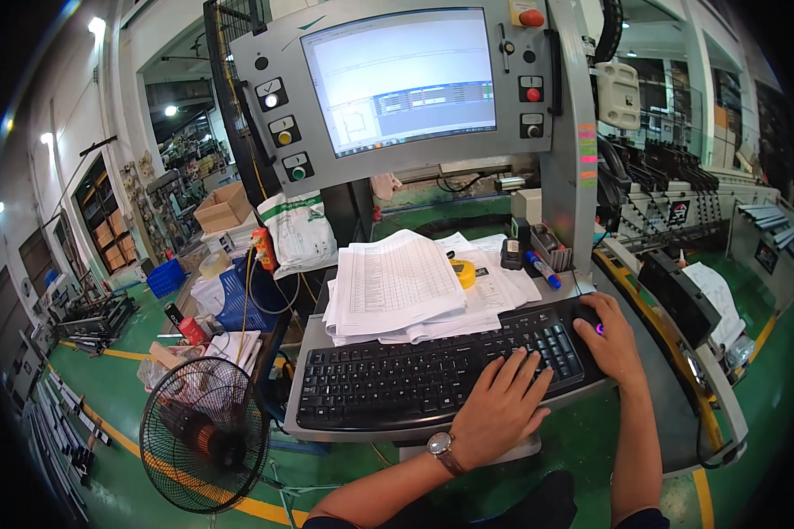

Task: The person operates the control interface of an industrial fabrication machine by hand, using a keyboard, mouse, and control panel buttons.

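My left hand [500, 412], a watch [440, 443] on its wrist, rests over the right part of a black computer keyboard [379, 381]. Its fingers are spread and touch the keys beside the number pad. To the right of the keyboard, my right hand [612, 342] is wrapped over a dark computer mouse [600, 329] that glows purple. The hand hides most of the mouse. Above the keyboard, a grey control panel [362, 167] holds a lit screen [406, 79] showing a table and a small drawing.
Behind the keyboard lie stacked printed sheets [401, 282], a yellow tape measure [464, 272] and a blue marker [545, 270]. A black fan [205, 436] stands at the lower left, near a blue bin [247, 300]. Machinery [679, 212] stands at right. A red button [531, 18] tops the panel.
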Demonstrator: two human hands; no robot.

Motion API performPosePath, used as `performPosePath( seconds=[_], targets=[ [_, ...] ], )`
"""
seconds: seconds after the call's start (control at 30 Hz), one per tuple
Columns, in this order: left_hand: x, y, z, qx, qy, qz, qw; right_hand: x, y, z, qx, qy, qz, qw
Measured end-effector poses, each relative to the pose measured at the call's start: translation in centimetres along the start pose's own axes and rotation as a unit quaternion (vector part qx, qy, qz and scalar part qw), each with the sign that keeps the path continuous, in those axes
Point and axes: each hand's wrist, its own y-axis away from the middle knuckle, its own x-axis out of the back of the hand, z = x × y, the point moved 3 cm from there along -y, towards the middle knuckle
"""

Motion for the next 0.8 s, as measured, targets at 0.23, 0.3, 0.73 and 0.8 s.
performPosePath(
  seconds=[0.23,0.3,0.73,0.8],
  targets=[
    [0.05,-0.01,0.0,0.001,0.002,-0.002,1.0,0.05,0.02,0.0,-0.005,-0.005,-0.001,1.0],
    [0.05,-0.04,0.01,0.001,0.003,0.0,1.0,0.01,-0.02,0.04,-0.005,-0.005,-0.002,1.0],
    [0.13,-0.05,0.03,0.003,0.007,0.001,1.0,-0.04,-0.04,0.06,-0.002,-0.003,-0.001,1.0],
    [0.14,-0.07,0.03,0.003,0.006,0.002,1.0,-0.03,0.0,0.06,-0.004,-0.004,0.0,1.0]
  ],
)
